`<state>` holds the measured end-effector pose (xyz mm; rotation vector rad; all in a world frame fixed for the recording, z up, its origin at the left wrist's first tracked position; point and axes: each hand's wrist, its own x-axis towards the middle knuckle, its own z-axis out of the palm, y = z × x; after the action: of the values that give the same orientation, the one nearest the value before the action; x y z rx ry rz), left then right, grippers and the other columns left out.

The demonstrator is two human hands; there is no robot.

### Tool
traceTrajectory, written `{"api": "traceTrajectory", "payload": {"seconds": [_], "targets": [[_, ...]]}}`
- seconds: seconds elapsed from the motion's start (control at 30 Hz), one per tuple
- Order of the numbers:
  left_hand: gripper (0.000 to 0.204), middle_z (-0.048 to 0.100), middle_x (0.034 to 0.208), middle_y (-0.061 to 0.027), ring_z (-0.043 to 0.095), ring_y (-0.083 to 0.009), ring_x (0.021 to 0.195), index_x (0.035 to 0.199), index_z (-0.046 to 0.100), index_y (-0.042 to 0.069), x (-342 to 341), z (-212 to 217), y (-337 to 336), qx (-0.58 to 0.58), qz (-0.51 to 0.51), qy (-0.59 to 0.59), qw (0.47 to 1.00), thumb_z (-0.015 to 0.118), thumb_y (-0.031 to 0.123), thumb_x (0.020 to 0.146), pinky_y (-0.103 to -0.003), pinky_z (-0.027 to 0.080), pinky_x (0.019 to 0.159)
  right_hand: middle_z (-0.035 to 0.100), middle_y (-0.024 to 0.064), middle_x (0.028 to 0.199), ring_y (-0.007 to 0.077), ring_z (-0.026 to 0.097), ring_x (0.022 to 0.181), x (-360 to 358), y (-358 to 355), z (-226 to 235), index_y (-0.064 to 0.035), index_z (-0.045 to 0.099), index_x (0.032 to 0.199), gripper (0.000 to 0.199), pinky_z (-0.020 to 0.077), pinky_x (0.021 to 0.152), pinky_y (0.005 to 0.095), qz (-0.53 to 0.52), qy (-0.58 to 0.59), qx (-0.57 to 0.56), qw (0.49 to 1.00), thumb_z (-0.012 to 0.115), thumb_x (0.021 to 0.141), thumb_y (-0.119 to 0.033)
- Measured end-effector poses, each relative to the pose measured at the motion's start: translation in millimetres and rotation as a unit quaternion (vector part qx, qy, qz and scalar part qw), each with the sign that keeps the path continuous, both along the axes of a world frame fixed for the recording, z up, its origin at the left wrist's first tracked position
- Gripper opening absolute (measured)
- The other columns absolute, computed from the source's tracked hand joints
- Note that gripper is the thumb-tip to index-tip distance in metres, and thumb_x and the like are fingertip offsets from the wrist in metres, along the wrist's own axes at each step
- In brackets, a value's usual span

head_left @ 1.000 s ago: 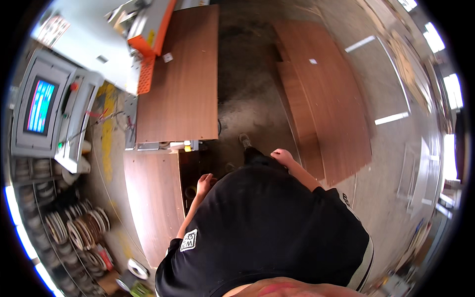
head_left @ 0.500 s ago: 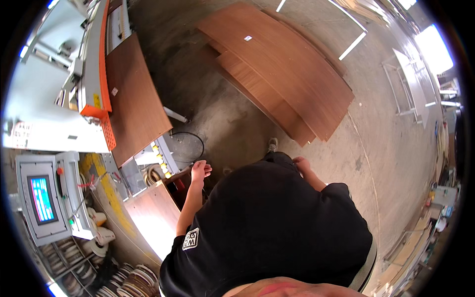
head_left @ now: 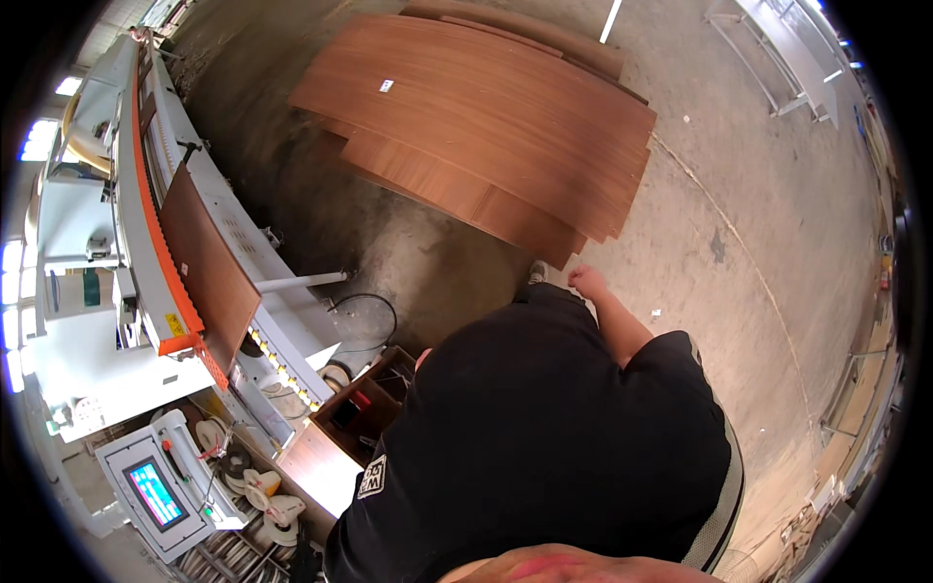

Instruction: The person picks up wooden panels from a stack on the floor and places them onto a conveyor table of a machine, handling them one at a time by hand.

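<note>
My right hand [head_left: 587, 281] hangs in front of my body, its fingers curled in with nothing seen in them. It is close to the near right corner of a stack of brown wood-grain boards [head_left: 486, 107], apart from it as far as I can tell. Only a sliver of my left hand [head_left: 423, 359] shows past my black shirt, beside an open wooden box [head_left: 362, 400] with small things inside. Its fingers are hidden. Another brown board [head_left: 206, 267] lies along the long machine at the left, next to its orange strip [head_left: 160, 248]; neither hand touches it.
A control panel with a lit screen [head_left: 155, 493] stands at the lower left, by rolls of edge strip [head_left: 277, 510]. A support bar [head_left: 303, 281] juts from the machine, and a black hose [head_left: 392, 309] curls on the floor. A pale table [head_left: 792, 58] stands far right.
My view has swung, so the board stack and the machine appear farther left. My left hand has dropped almost out of sight behind my body. My right hand has come forward, more into view.
</note>
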<state>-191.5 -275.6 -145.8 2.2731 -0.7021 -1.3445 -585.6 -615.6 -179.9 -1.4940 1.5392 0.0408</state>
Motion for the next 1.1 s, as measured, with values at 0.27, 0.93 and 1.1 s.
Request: {"api": "traceTrajectory", "payload": {"seconds": [0.27,0.93,1.1], "targets": [[0.022,0.068,0.084,-0.0068,0.064,-0.0139,0.075,0.1,0.068,0.006,-15.8,26.7,-87.2,-0.017,0.136,0.051,0.989,0.063,0.027,0.094,-0.032,0.051,0.069,0.072,0.0082,0.073,0.0187,0.069,0.068,-55.2,-54.4,-41.8,-0.0082,0.074,0.082,0.01,0.054,0.064,0.0339,0.016,0.007,-0.003,1.0,0.065,0.076,-0.012],[0.027,0.072,0.089,-0.0101,0.07,-0.0278,0.088,0.104,0.068,0.013,1.6,-1.3,-195.4,0.137,-0.129,-0.018,0.982,0.063,0.036,0.093,-0.039,0.054,0.077,0.059,0.0098,0.128,0.0227,0.055,0.122,214.7,-170.1,-166.9,-0.0079,0.049,0.137,0.058,0.0433,0.106,0.0419,-0.597,-0.335,0.258,0.682,0.06,0.097,-0.048],[0.028,0.072,0.091,-0.0097,0.069,-0.0229,0.084,0.105,0.068,0.007,32.5,-14.4,-186.9,0.146,-0.09,-0.036,0.984,0.064,0.032,0.093,-0.035,0.053,0.077,0.056,0.0156,0.131,0.0271,0.054,0.127,280.6,-203.7,-183.4,-0.0018,0.044,0.14,0.069,0.044,0.11,0.0439,-0.717,-0.422,0.221,0.509,0.055,0.098,-0.055]]}}
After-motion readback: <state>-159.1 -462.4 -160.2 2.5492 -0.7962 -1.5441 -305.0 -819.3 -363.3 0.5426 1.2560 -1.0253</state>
